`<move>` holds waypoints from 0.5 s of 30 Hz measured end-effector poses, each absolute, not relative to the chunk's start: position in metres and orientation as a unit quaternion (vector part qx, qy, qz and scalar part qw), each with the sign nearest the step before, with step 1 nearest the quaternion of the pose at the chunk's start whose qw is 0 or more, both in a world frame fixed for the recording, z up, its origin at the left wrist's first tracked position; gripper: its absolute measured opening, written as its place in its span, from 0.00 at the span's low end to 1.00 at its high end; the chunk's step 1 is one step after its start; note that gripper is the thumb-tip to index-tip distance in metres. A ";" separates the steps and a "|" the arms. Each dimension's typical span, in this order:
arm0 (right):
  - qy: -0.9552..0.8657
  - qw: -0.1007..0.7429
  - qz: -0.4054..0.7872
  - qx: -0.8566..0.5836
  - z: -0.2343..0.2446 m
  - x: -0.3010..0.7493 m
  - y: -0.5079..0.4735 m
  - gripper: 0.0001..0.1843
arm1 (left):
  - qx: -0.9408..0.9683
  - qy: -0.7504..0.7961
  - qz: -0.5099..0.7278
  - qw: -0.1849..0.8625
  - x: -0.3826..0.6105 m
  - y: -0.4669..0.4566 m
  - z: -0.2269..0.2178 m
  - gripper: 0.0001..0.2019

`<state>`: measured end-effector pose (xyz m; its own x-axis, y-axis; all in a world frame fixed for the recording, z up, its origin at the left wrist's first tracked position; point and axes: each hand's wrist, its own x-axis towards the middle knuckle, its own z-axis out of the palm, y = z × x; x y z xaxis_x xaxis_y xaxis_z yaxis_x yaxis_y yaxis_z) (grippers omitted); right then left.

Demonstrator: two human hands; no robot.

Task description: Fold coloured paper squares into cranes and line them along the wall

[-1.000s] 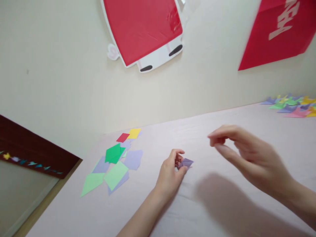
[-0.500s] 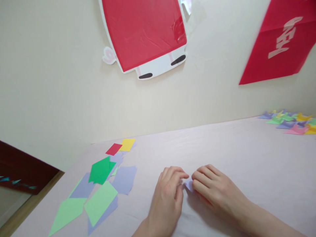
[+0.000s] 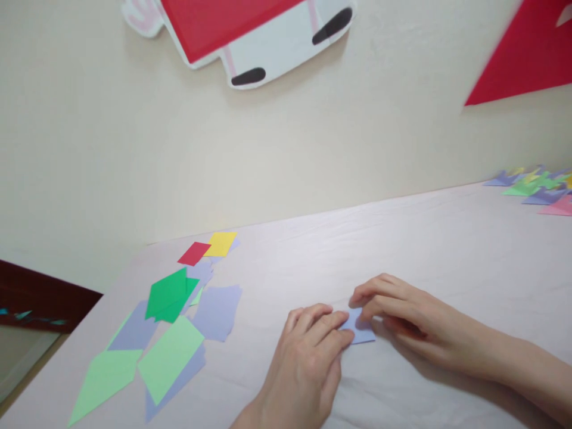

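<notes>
A small light-purple piece of paper [image 3: 360,329], with a straight, seemingly folded lower edge, lies flat on the light cloth. My left hand [image 3: 308,351] presses its left side down with the fingertips and thumb, hiding part of it. At the paper's upper right is my right hand [image 3: 409,316], its fingers bent and apart with nothing gripped between them. Its fingertips are over or just touching the paper; I cannot tell which.
On the left lie loose sheets: light green [image 3: 172,357], dark green [image 3: 167,295], purple [image 3: 217,313], red [image 3: 193,254] and yellow [image 3: 222,244]. Folded paper pieces [image 3: 536,185] are heaped at the far right by the wall [image 3: 290,161]. A red-and-white cutout [image 3: 277,50] hangs there.
The view has tilted down and closer. The purple paper, pinched between both hands before, now lies flat. My left fingers have spread onto it, and my right hand has loosened and shifted right.
</notes>
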<state>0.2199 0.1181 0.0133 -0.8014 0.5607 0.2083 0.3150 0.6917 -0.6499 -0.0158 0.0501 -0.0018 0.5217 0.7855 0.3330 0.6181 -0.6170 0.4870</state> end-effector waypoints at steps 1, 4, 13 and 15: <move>-0.896 0.197 0.314 -0.243 0.014 0.218 0.117 0.19 | 0.859 0.407 0.270 0.156 -0.016 0.051 -0.002 0.15; -0.892 0.208 0.320 -0.242 0.013 0.213 0.117 0.16 | 0.862 0.402 0.268 0.150 -0.016 0.052 -0.002 0.17; -0.906 0.206 0.285 -0.237 0.010 0.211 0.117 0.11 | 0.876 0.395 0.242 0.131 -0.017 0.054 0.001 0.17; -0.907 0.198 0.276 -0.250 0.011 0.212 0.114 0.15 | 0.883 0.389 0.231 0.126 -0.016 0.055 0.001 0.18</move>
